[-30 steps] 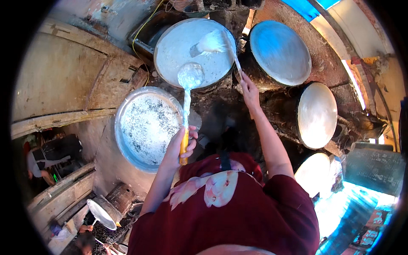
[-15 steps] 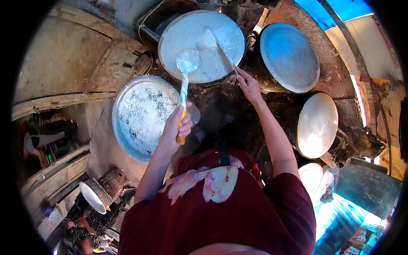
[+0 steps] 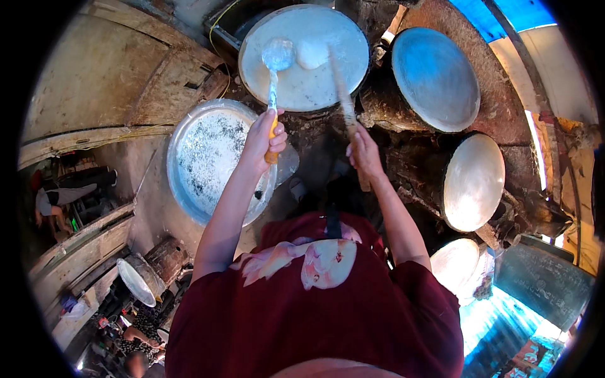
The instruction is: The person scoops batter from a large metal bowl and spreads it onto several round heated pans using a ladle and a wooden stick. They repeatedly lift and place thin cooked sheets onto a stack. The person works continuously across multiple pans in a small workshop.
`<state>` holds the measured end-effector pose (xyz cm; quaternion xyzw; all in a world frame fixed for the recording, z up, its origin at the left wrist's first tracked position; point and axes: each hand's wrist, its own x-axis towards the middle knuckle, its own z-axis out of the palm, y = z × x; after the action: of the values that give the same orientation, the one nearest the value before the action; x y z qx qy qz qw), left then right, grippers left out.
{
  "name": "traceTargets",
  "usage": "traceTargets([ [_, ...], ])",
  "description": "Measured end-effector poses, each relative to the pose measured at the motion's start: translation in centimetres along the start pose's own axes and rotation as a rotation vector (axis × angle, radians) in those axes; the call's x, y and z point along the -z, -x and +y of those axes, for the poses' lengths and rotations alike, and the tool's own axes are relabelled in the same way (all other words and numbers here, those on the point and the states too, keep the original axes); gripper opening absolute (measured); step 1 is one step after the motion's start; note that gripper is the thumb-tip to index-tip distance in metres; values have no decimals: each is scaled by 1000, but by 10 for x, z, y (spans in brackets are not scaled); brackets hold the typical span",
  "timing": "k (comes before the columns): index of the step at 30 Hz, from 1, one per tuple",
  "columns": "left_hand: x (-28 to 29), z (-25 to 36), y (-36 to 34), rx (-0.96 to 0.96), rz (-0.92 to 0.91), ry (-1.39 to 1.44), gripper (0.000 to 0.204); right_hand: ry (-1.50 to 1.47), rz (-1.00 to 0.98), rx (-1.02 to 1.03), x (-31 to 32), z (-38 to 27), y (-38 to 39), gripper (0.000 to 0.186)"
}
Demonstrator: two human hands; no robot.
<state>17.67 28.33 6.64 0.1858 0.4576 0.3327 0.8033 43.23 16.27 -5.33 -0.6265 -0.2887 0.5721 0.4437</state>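
My left hand is closed around the yellow handle of a metal ladle. The ladle's white-coated bowl is over the large round pan with a whitish surface at the far middle. Right beside the bowl, a smooth white round patch shows on that surface; whether it is batter or another tool's head I cannot tell. In my right hand is a long flat wooden stick, blurred toward its tip, which reaches over the pan next to the patch.
A wide metal basin with white residue stands left of my left forearm. To the right are round pale pans and a wooden wall panel stands left. Other people are at lower left.
The stick in my right hand has swung more upright, its lower end now showing below my hand. My left hand has risen with the ladle, whose bowl is farther over the pan.
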Motion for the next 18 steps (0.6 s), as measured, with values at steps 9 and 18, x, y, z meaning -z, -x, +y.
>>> traceTargets([
  [9, 10, 16, -19, 389, -439, 807, 38, 224, -110, 323, -45, -1, 0, 46],
  [18, 34, 31, -10, 99, -738, 883, 43, -27, 243, 121, 58, -22, -4, 41],
])
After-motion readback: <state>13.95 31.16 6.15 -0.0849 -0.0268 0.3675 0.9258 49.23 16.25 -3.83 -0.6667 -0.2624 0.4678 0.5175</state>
